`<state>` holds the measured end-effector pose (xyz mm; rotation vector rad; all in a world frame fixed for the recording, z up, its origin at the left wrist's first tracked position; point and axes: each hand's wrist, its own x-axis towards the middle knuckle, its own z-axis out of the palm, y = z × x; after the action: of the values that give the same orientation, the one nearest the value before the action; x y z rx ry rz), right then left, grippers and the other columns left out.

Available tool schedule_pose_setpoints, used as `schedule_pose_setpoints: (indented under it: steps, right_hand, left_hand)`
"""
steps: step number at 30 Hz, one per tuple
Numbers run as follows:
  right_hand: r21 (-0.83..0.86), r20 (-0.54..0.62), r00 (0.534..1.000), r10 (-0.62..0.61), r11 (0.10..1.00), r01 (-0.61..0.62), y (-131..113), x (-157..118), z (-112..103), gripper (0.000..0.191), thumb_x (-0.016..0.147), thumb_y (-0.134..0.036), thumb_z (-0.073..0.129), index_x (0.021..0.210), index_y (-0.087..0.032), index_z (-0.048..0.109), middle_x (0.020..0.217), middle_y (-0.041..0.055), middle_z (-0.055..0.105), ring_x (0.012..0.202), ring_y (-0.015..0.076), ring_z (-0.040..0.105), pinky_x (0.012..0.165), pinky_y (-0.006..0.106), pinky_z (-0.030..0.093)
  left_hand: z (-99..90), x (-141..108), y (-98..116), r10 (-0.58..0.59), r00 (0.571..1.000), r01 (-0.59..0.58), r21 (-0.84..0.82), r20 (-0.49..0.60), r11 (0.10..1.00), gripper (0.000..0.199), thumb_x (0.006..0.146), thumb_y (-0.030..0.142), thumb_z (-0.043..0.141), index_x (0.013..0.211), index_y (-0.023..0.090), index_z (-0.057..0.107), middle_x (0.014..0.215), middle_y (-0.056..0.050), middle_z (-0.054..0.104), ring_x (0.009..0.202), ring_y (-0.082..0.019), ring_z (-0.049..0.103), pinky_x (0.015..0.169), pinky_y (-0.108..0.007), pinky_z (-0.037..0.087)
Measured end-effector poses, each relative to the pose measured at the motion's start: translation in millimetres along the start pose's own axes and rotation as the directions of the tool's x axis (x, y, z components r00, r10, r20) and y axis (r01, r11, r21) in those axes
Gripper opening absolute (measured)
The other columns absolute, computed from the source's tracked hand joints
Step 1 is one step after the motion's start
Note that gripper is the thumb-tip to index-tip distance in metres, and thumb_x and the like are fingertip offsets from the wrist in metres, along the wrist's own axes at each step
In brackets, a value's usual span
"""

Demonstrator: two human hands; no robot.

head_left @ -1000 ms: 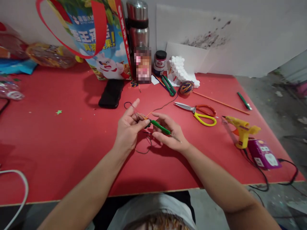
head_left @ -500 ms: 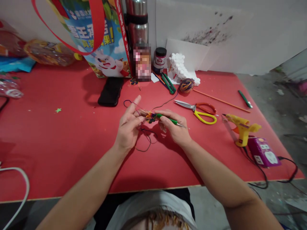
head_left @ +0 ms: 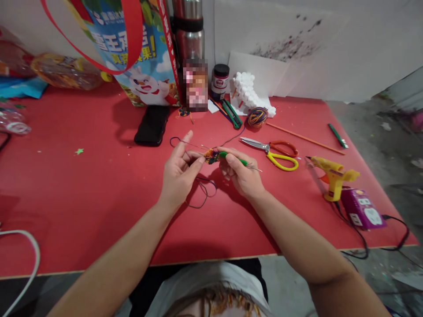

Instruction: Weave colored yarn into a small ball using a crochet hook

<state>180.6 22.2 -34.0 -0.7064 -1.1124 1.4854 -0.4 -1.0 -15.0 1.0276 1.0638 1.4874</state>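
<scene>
A small multicoloured yarn piece (head_left: pixel 210 156) sits above the red bench (head_left: pixel 82 198), centre of view, pinched betw. both hands. Left hand (head_left: pixel 180 176) has thumb and middle fingers closed on its left side, index finger stretched straight up w/ a thin yarn strand (head_left: pixel 201 193) running off it — the strand loops down onto the bench just below the hands. Right hand (head_left: pixel 243 176) has its fingers closed round a green-handled crochet hook (head_left: pixel 236 160), tip end at the yarn piece, metal shaft poking out to the right. Just right of the hands lie scissors (head_left: pixel 274 154) w/ red and yellow handles; a yarn ball (head_left: pixel 257 117) further back; a yellow glue gun (head_left: pixel 330 174) near the right edge. A black phone (head_left: pixel 152 125) lies behind-left.
</scene>
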Motion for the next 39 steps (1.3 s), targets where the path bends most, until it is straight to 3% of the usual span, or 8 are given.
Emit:
schedule_pose_setpoints:
  steps: [4,8,12,20,26,39]
  right_hand:
    - [0.004,-0.003,1.000,0.002,1.000,-0.002,0.0,1.0,-0.3,0.022,0.097,-0.041,0.079,0.116,-0.034,0.088,0.081,-0.0012,0.071,0.061,0.0082,0.058,0.050,0.021,0.045]
    - [0.017,-0.020,1.000,0.014,1.000,-0.014,0.0,1.1,1.5,0.023,0.094,-0.043,0.083,0.114,-0.033,0.089,0.091,-0.0002,0.074,0.060,0.0075,0.056,0.048,0.022,0.046]
    - [-0.006,-0.035,0.999,0.039,0.999,-0.039,0.1,0.7,2.6,0.026,0.093,-0.045,0.083,0.114,-0.030,0.088,0.082,-0.0011,0.072,0.059,0.0088,0.055,0.050,0.024,0.046]
    - [-0.010,0.003,1.000,0.019,1.000,-0.019,0.8,-0.2,0.7,0.023,0.097,-0.040,0.080,0.117,-0.033,0.088,0.079,-0.0021,0.070,0.060,0.0094,0.056,0.051,0.024,0.045]
    - [-0.105,0.038,0.999,-0.004,0.994,0.008,1.0,-2.8,1.2,0.024,0.097,-0.041,0.080,0.119,-0.033,0.087,0.096,0.0007,0.071,0.063,0.0088,0.058,0.052,0.025,0.049]
    - [-0.096,-0.003,0.999,0.053,0.994,-0.053,2.4,-3.5,4.6,0.030,0.096,-0.047,0.080,0.121,-0.031,0.086,0.084,0.0002,0.072,0.059,0.0103,0.054,0.043,0.024,0.041]
  left_hand:
    - [1.8,-2.0,3.7,0.034,0.999,-0.034,0.055,0.011,0.998,0.080,0.089,0.026,0.084,0.162,0.023,0.053,0.093,0.000,0.077,0.088,-0.014,0.072,0.085,-0.025,0.058]
    - [3.8,-3.3,6.1,-0.028,0.999,0.028,0.007,0.020,1.000,0.091,0.084,0.027,0.090,0.165,0.023,0.048,0.093,-0.001,0.077,0.086,-0.014,0.072,0.080,-0.025,0.058]
    - [4.1,-2.3,3.4,-0.060,0.998,0.060,0.004,0.035,0.998,0.099,0.079,0.023,0.092,0.167,0.023,0.046,0.089,0.002,0.074,0.080,-0.012,0.068,0.074,-0.023,0.055]
    - [5.4,-2.6,2.0,-0.055,0.998,0.056,-0.041,0.030,0.998,0.099,0.078,0.022,0.092,0.165,0.023,0.046,0.095,0.000,0.074,0.085,-0.013,0.069,0.077,-0.024,0.056]
    - [5.5,-0.7,-0.2,-0.053,0.998,0.053,-0.009,0.016,0.999,0.101,0.075,0.023,0.095,0.164,0.024,0.048,0.089,0.002,0.072,0.082,-0.013,0.069,0.075,-0.025,0.056]
    - [4.8,-2.0,-0.5,0.031,0.998,-0.029,-0.039,0.049,0.999,0.088,0.080,0.020,0.091,0.160,0.025,0.054,0.100,-0.001,0.074,0.092,-0.014,0.072,0.085,-0.025,0.060]
